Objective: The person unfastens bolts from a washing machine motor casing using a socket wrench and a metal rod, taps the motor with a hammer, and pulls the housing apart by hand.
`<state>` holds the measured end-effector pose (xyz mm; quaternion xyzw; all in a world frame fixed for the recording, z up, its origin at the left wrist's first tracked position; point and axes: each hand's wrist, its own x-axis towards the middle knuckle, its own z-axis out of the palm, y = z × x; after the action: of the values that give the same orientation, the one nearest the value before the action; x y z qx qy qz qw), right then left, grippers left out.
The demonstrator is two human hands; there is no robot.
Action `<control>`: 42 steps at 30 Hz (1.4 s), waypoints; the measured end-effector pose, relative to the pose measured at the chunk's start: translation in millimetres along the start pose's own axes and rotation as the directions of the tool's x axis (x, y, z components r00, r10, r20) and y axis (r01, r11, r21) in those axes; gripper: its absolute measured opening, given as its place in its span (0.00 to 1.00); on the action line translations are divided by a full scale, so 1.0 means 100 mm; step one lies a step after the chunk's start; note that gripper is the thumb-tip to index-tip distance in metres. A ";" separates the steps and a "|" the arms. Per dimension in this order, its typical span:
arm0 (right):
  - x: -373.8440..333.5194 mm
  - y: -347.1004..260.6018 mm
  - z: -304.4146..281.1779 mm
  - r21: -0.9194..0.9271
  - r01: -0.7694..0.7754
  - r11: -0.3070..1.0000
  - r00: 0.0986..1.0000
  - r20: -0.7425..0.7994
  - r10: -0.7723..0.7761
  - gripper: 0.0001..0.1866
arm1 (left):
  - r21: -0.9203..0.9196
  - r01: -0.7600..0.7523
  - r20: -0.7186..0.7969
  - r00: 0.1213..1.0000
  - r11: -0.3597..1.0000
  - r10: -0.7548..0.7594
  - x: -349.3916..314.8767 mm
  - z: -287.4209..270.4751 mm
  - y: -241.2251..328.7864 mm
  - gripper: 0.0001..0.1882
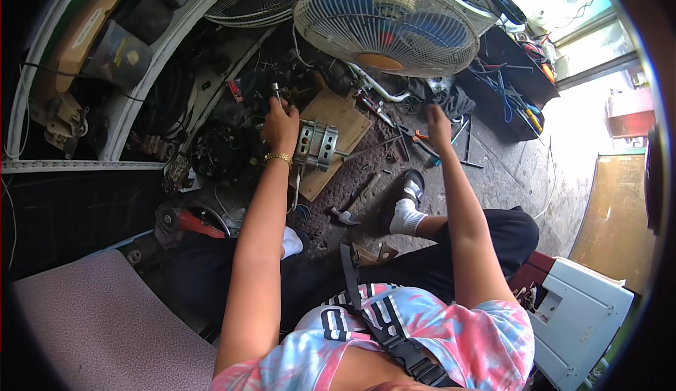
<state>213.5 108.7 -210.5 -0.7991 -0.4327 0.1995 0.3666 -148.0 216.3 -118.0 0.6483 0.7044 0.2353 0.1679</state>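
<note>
My left hand [282, 127] is closed around a metal tool with a short cylindrical tip [276, 90]; the rest of it is hidden by the fingers. Just beside this hand, an electric motor [324, 148] lies on a wooden board [355, 129], its shaft pointing right. My right hand [438, 127] hovers farther right, its fingers drawn together; whatever they hold is too small to make out. Below that hand are orange-handled pliers [415, 137], and a dark cloth-like bundle [454, 102] sits just beyond it. A hammer [346, 215] rests on the floor near my feet.
A fan [387, 25] with blue blades and a wire guard stands at the far side. Right of it is a dark toolbox [510, 85] holding several tools. Metal shelving [151, 60] lines the left, with an angle grinder [190, 222] below. A white appliance casing [581, 320] stands at lower right.
</note>
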 end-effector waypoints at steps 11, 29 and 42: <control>-0.40 0.59 1.28 -0.532 -0.100 0.841 0.906 0.301 0.297 0.27 | -0.025 0.033 0.019 0.999 0.999 -0.032 0.07 0.13 -0.20 0.12; -0.02 -1.05 -1.26 -0.075 0.317 0.945 0.858 0.447 -0.252 0.17 | -0.024 0.042 0.141 0.989 0.999 -0.039 0.15 0.07 -0.17 0.13; -1.18 0.01 -0.54 0.826 -0.310 0.470 0.950 0.261 0.169 0.24 | -0.059 0.064 0.078 0.995 0.996 -0.059 0.09 0.17 -0.14 0.12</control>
<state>184.1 -13.0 -175.9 -0.5476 -0.1852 0.4933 0.6500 -150.9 226.9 -139.1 0.6295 0.7095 0.2265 0.2216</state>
